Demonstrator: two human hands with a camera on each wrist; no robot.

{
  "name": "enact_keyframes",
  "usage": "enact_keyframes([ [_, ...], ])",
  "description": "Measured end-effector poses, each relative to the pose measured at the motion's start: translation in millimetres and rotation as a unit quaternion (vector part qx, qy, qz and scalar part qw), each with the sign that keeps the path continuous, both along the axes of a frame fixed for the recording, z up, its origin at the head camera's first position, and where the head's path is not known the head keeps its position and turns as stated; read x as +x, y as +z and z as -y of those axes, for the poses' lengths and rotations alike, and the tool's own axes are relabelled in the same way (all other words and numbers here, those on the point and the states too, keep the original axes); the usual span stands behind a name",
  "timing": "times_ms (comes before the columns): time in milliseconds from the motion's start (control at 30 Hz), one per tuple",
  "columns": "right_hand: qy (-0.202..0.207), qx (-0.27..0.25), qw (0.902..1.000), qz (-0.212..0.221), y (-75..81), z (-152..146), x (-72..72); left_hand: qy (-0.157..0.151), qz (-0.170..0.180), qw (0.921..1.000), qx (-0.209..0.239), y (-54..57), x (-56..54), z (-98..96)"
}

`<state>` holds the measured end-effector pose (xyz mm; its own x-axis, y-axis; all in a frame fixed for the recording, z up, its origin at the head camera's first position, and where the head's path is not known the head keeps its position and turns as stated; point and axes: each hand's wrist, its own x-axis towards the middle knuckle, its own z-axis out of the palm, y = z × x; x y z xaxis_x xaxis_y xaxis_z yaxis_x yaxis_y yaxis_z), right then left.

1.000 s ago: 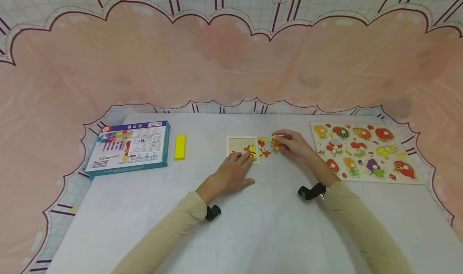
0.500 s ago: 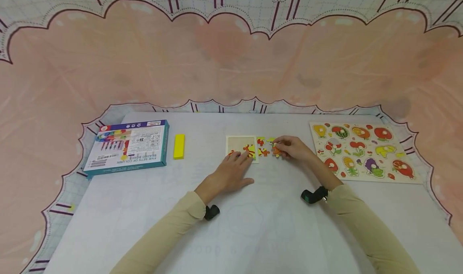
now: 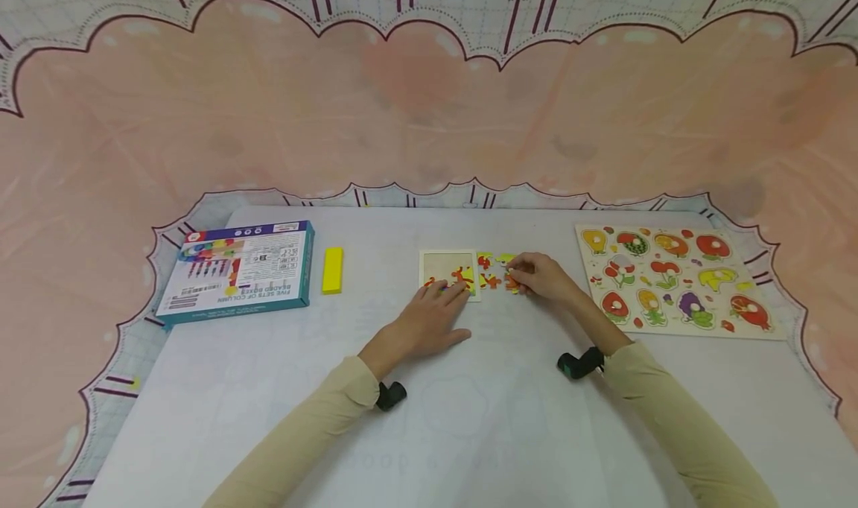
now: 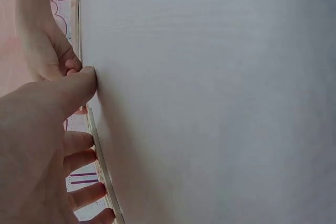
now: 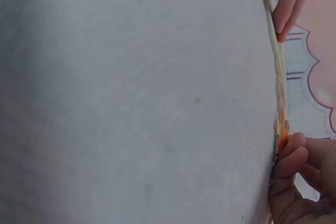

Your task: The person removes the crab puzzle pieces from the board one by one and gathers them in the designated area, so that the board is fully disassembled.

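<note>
My left hand (image 3: 432, 322) lies with fingers spread over the near part of a small square puzzle tray (image 3: 445, 262). Red and yellow jigsaw pieces (image 3: 464, 273) show inside the tray around the fingertips. Just right of the tray, my right hand (image 3: 544, 275) pinches an orange jigsaw piece (image 3: 512, 286) between thumb and index finger, low on the table and partly hidden by the fingers. Beside it are several loose jigsaw pieces (image 3: 491, 280). In the right wrist view, the right fingertips meet at the orange piece (image 5: 283, 129); the left wrist view shows the left fingers (image 4: 81, 158) along the tray's edge.
A yellow block (image 3: 332, 271) stands left of the tray, and a bead toy box (image 3: 241, 277) lies farther left. At the right, a fruit puzzle board (image 3: 680, 284) lies close to the right forearm. Patterned cloth rises behind the white table (image 3: 429, 448).
My right hand has come slightly nearer with the orange jigsaw piece, lowering it beside the other loose pieces, and then barely moves. The left hand stays on the tray.
</note>
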<state>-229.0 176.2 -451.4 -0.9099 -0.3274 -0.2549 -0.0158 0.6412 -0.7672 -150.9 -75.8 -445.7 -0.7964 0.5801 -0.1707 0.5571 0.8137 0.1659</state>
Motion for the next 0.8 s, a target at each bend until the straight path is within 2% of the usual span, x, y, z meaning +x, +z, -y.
enact_keyframes([
  [233,0.007,0.002,0.9999,-0.009,1.7,0.8,1.4,-0.009,-0.003,1.0000,0.000,-1.9,0.7,2.6],
  [467,0.009,0.013,0.9998,-0.011,4.1,1.9,1.2,-0.017,0.014,0.9997,-0.002,-0.2,1.3,5.3],
  [800,0.013,0.024,0.9991,-0.033,0.4,4.5,0.8,-0.021,0.017,0.9996,0.002,2.3,2.8,6.6],
])
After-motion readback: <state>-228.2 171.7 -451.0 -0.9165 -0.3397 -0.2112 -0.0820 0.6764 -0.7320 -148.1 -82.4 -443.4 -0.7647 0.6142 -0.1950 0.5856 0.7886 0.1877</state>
